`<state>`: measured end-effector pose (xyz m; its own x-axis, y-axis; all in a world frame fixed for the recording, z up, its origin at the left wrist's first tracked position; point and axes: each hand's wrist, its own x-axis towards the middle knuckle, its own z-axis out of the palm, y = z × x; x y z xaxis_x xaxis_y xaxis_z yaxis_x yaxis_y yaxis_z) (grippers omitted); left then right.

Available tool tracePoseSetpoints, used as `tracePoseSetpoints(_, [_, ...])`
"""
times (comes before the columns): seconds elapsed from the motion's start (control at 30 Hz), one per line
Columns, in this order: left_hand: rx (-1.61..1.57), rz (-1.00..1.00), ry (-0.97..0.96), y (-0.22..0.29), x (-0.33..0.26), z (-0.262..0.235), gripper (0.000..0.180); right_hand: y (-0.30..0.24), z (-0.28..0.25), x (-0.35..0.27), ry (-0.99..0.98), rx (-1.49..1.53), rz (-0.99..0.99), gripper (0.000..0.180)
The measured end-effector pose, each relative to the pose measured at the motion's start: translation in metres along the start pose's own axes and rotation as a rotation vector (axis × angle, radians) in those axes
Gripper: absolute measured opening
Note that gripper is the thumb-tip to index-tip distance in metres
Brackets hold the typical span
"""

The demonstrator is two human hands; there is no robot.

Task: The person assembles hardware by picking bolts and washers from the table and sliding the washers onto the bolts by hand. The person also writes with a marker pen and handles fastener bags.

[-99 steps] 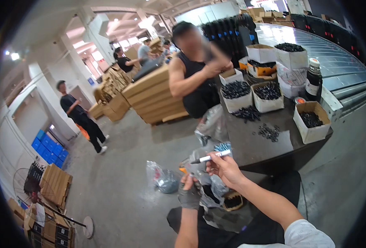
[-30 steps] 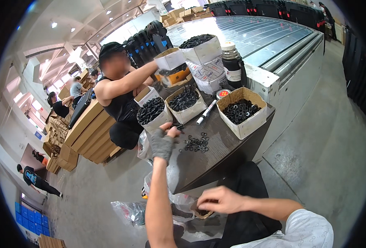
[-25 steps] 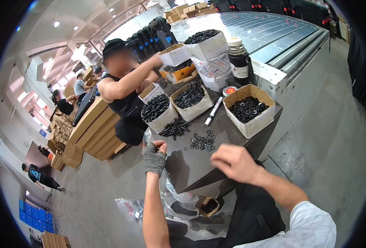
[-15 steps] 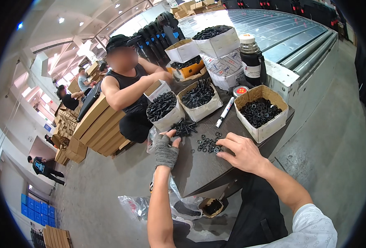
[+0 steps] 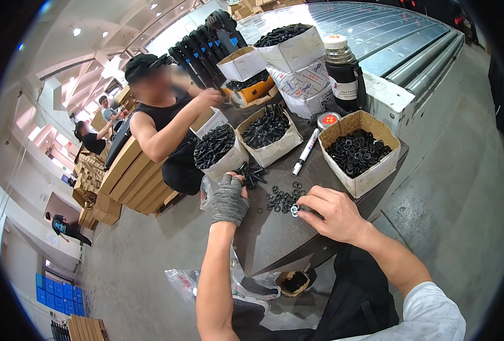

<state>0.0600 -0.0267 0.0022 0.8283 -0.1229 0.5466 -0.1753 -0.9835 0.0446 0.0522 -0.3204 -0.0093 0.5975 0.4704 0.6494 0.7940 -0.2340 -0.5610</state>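
Observation:
My right hand [image 5: 337, 215], bare, pinches a shiny ring-shaped washer [image 5: 294, 211] between thumb and forefinger. It is at the near edge of a loose cluster of black rings [image 5: 281, 198] on the dark tabletop [image 5: 269, 244]. My left hand [image 5: 230, 200], in a grey fingerless glove, reaches to a small heap of black screw-like pieces [image 5: 254, 174]. Its fingers are curled in at the heap's near side; what they hold, if anything, is hidden behind the hand.
White boxes of black pieces [image 5: 220, 149] [image 5: 269, 133] stand behind the heap. A box of black rings [image 5: 360, 153] is at the right, beside a marker [image 5: 306, 152], round tin [image 5: 327, 120] and flask [image 5: 343, 77]. A co-worker [image 5: 164, 113] sits across; a roller conveyor [image 5: 400, 45] lies behind.
My left fingers have curled inward at the heap of black pieces. My right hand has drawn slightly left and nearer, with the shiny washer now visible in its pinch. The co-worker's arm has risen.

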Motion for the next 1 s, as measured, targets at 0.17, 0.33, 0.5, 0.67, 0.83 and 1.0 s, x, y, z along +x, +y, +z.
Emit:
tracePoseSetpoints(0.17, [-0.019, 0.056, 0.036, -0.014, 0.0, 0.007, 0.018, 0.003, 0.003, 0.003, 0.052, 0.035, -0.021, 0.018])
tracePoseSetpoints(0.33, [0.147, 0.109, -0.027, -0.01, -0.001, -0.008, 0.023, -0.006, 0.001, 0.003, 0.049, 0.022, -0.016, 0.016])
tracePoseSetpoints(0.5, [-0.06, 0.101, 0.197, -0.004, 0.0, -0.008, 0.013, -0.017, 0.0, 0.0, 0.054, 0.083, 0.075, 0.011])
tracePoseSetpoints(0.67, [-0.193, 0.131, 0.33, 0.042, -0.009, -0.066, 0.023, -0.028, -0.002, 0.004, 0.113, 0.217, 0.066, 0.014])
tracePoseSetpoints(0.83, [-0.26, 0.307, 0.296, 0.107, -0.057, -0.088, 0.03, -0.07, 0.008, 0.007, 0.042, 0.485, 0.094, 0.028])
tracePoseSetpoints(1.0, [-0.298, 0.139, 0.297, 0.125, -0.098, -0.088, 0.036, -0.086, 0.029, -0.004, 0.053, 0.666, 0.132, 0.011])
